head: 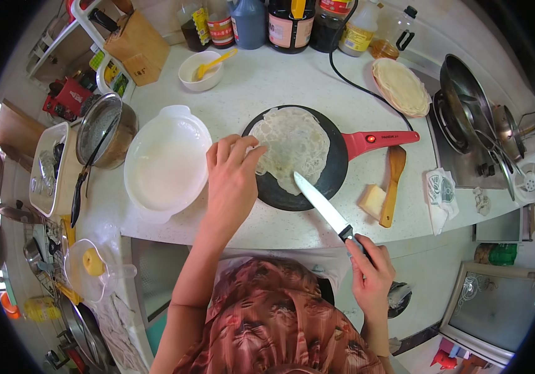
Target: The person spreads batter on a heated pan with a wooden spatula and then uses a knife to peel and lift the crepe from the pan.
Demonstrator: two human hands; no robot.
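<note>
A thin, translucent pancake point(295, 140) with a lacy, ragged edge lies on the round black plate of an electric crepe maker point(337, 173). At its left edge is my left hand point(232, 170), its thumb and fingertips pinching the rim of the pancake. My right hand point(374, 271) grips the black handle of a kitchen knife point(321, 201). The blade points up and left, with its tip at the pancake's lower edge. The crepe maker's red handle point(384, 138) extends right and shows a lit red light. Left of the plate sits a white oval dish point(167, 205) of pale batter.
A wooden spatula point(393, 187) lies beside a pale yellow block point(373, 201). Stacked pancakes point(400, 86) fill a plate at the back right, near a wok point(466, 98). A black cord point(365, 84) crosses the counter. A steel pot point(125, 135) stands left; bottles point(251, 25) line the wall.
</note>
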